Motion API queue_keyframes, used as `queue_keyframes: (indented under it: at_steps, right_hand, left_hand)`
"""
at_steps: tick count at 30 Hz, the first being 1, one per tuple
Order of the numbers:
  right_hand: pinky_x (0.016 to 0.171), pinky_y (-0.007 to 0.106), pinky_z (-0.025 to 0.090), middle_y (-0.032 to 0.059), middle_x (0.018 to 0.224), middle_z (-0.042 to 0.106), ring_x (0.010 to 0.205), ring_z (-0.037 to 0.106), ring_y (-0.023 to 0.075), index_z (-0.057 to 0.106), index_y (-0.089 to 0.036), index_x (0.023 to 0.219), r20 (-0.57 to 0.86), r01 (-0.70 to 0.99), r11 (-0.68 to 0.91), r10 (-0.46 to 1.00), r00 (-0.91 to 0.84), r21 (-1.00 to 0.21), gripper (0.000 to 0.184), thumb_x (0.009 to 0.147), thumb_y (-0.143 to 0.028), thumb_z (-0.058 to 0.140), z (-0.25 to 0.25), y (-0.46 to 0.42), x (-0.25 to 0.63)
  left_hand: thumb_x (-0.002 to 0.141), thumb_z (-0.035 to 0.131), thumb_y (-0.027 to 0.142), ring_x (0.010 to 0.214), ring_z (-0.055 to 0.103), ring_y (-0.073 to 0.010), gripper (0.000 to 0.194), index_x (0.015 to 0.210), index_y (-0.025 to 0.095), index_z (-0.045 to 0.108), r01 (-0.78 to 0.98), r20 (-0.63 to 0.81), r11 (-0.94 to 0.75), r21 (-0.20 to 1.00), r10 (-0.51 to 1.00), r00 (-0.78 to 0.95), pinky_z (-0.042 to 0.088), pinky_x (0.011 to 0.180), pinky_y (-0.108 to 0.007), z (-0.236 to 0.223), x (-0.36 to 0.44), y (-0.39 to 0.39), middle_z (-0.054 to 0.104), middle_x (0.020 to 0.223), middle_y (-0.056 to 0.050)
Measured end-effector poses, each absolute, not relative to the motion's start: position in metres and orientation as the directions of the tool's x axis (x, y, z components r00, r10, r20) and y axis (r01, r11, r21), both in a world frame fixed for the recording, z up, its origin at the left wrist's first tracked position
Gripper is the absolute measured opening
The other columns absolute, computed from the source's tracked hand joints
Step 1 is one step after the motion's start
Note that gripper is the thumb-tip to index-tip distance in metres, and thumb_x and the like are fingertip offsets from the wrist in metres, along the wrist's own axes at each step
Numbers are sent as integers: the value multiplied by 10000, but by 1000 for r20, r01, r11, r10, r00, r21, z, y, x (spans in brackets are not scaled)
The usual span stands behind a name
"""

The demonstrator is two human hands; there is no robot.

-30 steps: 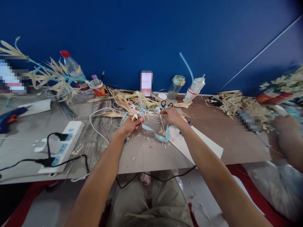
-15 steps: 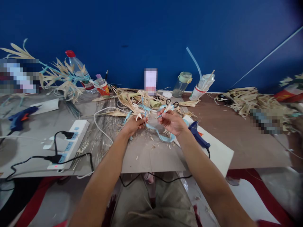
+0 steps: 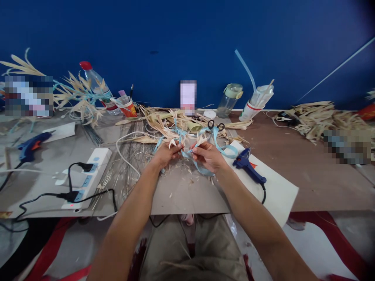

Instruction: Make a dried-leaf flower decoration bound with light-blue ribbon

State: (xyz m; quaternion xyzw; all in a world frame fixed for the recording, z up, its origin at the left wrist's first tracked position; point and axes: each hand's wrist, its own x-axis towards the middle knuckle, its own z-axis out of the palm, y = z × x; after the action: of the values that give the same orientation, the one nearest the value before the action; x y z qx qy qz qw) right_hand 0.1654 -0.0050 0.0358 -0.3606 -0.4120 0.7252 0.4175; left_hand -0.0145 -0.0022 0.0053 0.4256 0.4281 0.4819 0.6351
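Note:
My left hand point(image 3: 165, 157) is closed in a pinch on a thin stem wrapped in light-blue tape, with pale dried-husk petals at its fingertips. Just to the right, my right hand point(image 3: 209, 157) pinches a small husk flower point(image 3: 201, 139) by its blue stem, close to the left fingers. Light-blue tape point(image 3: 231, 152) loops behind and below the right hand. Black-handled scissors point(image 3: 216, 125) lie beyond it, and a blue glue gun point(image 3: 249, 168) rests to its right on a white sheet point(image 3: 281, 191). Both sets of fingertips partly cover the stems.
Dried husks point(image 3: 159, 119) are heaped behind my hands. A power strip point(image 3: 90, 177) with black cords and a second glue gun point(image 3: 31, 147) lie left. Along the wall stand a phone point(image 3: 188, 97), a clear bottle point(image 3: 230, 101) and a paper cup point(image 3: 252, 111).
My right hand came back from beside the scissors with the small husk flower and moved left toward my left hand. The left hand keeps its pinch. The view has shifted slightly.

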Motion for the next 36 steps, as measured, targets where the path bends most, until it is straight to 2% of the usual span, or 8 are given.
queue_keyframes:
  at_steps: [4, 10, 19, 28, 36]
  right_hand:
    - [419, 204, 326, -51, 510, 564, 440, 488, 78, 634, -188, 714, -193, -273, -294, 920, -342, -916, 266, 533, -302, 794, 31, -5, 159]
    - [388, 191, 274, -54, 510, 546, 428, 453, 66, 626, -192, 720, -212, -262, -305, 919, -332, -916, 271, 546, -321, 788, 27, -5, 157]
    - [363, 187, 197, -69, 467, 499, 393, 388, 53, 616, -182, 713, -210, -268, -303, 922, -325, -914, 273, 543, -312, 787, 24, -6, 153]
    - [370, 199, 225, -73, 468, 482, 394, 389, 57, 608, -181, 714, -188, -237, -257, 941, -280, -937, 286, 543, -337, 776, 19, -5, 151]
    - [388, 220, 226, -66, 435, 457, 399, 365, 74, 602, -200, 673, -76, -81, -91, 983, -168, -993, 181, 625, -336, 712, 7, -3, 149]
  left_hand:
    - [671, 749, 369, 382, 340, -1, 298, 704, 124, 583, -246, -121, 164, 955, 976, 180, 262, 420, -184, 6, -14, -2, 500, 559, 43]
    - [645, 771, 366, 367, 316, 2, 316, 682, 138, 556, -273, -156, 199, 941, 973, 169, 323, 447, -201, 8, -11, -3, 481, 541, 61]
    - [659, 764, 354, 372, 321, 4, 304, 693, 141, 550, -274, -149, 198, 941, 970, 190, 323, 466, -203, 4, -11, -2, 477, 547, 65]
    - [650, 766, 316, 378, 306, 2, 278, 693, 139, 556, -252, -191, 225, 941, 970, 152, 346, 479, -217, 15, -7, -6, 483, 538, 68]
    - [609, 792, 311, 365, 319, -2, 298, 695, 142, 562, -262, -211, 242, 934, 967, 143, 338, 465, -223, 11, -7, -4, 496, 540, 68]
